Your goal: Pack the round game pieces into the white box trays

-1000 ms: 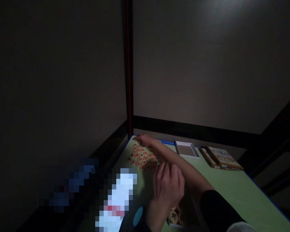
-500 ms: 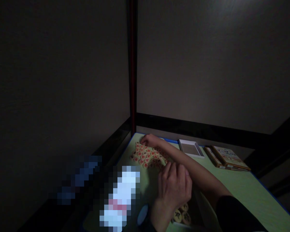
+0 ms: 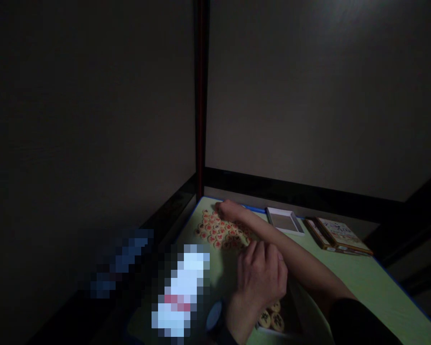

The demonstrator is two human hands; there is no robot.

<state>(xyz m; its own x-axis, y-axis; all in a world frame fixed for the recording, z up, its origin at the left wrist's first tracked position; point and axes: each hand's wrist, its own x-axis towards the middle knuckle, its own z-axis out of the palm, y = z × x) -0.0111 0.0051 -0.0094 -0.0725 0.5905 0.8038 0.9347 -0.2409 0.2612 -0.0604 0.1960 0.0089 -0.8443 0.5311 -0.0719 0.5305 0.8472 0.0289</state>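
Many round xiangqi pieces (image 3: 220, 230) with red characters, a few dark, lie face up and close together on the light green tabletop. At their far edge is my right hand (image 3: 230, 210), its fingers curled down; whatever they hold or touch is hidden. Nearer to me, my left hand (image 3: 262, 273) has a watch at the wrist and is closed, knuckles up, with the inside of the fist out of sight. Below it stands an open box (image 3: 289, 321), where a few larger pieces (image 3: 277, 321) with black characters show. My right forearm crosses behind my left hand.
A shallow white tray (image 3: 285, 221) lies at the back of the table by the wall. To its right are stacked flat boxes (image 3: 341, 235) with printed covers. A bright pixelated patch (image 3: 183, 292) covers the left front. Dark walls meet behind the table corner.
My right hand has shifted a little to the right along the far edge of the pieces. My left hand stays closed over the box, nearly unmoved. The view has shifted slightly.
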